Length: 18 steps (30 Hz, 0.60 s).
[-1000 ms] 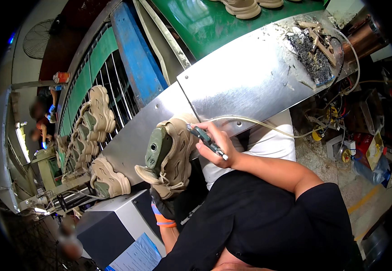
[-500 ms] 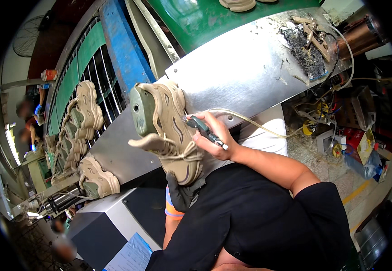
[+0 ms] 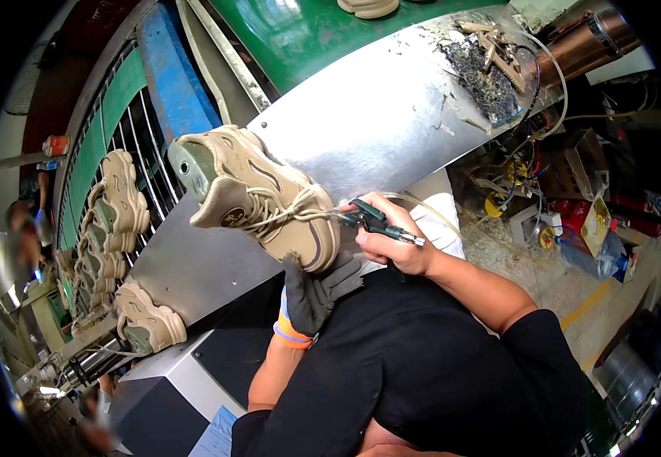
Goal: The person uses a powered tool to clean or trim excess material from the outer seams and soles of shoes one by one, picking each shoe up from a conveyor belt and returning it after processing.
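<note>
Sheet-metal table (image 3: 391, 114) slopes across the workstation, with a green conveyor belt (image 3: 300, 30) above it and a wire rack (image 3: 129, 164) of beige shoes at the left. Left hand (image 3: 317, 289), in a dark glove, grips the beige sneaker (image 3: 258, 194) from beneath, holding it raised over the table. Right hand (image 3: 391, 240) is clenched around a green pen-shaped tool (image 3: 372, 221), its tip touching the sneaker's laces. A thin hose (image 3: 429, 209) trails from the tool.
</note>
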Tool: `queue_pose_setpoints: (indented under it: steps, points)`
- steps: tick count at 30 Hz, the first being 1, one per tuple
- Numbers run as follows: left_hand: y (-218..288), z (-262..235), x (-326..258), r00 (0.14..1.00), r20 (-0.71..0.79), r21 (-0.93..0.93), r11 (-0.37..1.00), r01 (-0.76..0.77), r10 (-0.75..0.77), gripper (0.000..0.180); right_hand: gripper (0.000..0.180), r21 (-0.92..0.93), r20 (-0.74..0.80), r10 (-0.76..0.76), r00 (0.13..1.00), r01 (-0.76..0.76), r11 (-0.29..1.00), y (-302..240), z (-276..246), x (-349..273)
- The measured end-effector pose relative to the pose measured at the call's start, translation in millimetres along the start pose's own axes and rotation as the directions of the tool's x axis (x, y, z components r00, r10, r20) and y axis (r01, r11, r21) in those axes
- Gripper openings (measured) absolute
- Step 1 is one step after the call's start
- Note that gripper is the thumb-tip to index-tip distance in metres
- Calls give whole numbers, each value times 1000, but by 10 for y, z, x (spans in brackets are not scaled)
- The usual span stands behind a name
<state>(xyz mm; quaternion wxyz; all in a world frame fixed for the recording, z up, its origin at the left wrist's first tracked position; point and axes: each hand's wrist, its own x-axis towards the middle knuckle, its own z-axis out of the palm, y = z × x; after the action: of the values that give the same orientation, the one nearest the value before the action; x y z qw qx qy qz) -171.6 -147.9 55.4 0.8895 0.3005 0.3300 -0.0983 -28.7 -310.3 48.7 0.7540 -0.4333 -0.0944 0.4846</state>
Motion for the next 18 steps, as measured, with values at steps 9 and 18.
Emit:
queue_pose_setpoints:
  steps: [9,18]
  points:
    - [33,347,353,965,224,-13,990,143,-136,88,38,-33,-114,87,990,-91,995,-406,-98,-164]
    - [92,578,748,949,306,100,994,38,-68,85,40,-313,-245,-200,949,118,942,-282,14,-173]
